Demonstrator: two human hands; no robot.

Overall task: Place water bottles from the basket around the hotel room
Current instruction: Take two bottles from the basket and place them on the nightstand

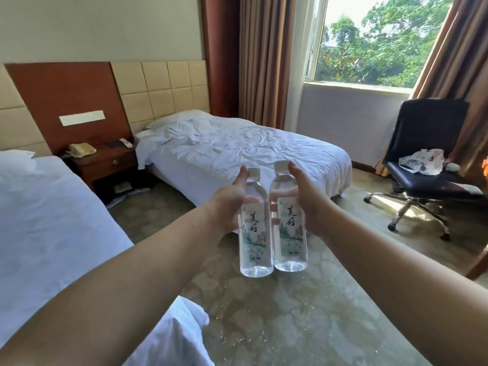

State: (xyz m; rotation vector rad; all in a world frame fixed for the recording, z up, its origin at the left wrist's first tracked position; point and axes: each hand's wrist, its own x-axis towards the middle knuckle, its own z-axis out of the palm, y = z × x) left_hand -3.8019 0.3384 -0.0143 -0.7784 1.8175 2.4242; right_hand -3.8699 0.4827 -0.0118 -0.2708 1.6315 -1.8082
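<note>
Two clear water bottles with white caps and flowered labels hang upright side by side in front of me, above the carpet. My left hand (229, 200) is wrapped around the left water bottle (255, 235) near its shoulder. My right hand (306, 200) grips the right water bottle (290, 231) the same way. The two bottles nearly touch. No basket is in view.
A wooden nightstand (105, 162) with a telephone (80, 149) and a remote stands between the near bed (47, 220) at left and the far bed (237, 151). A black office chair (427, 175) holding cloth items stands at right under the window. Patterned carpet lies between.
</note>
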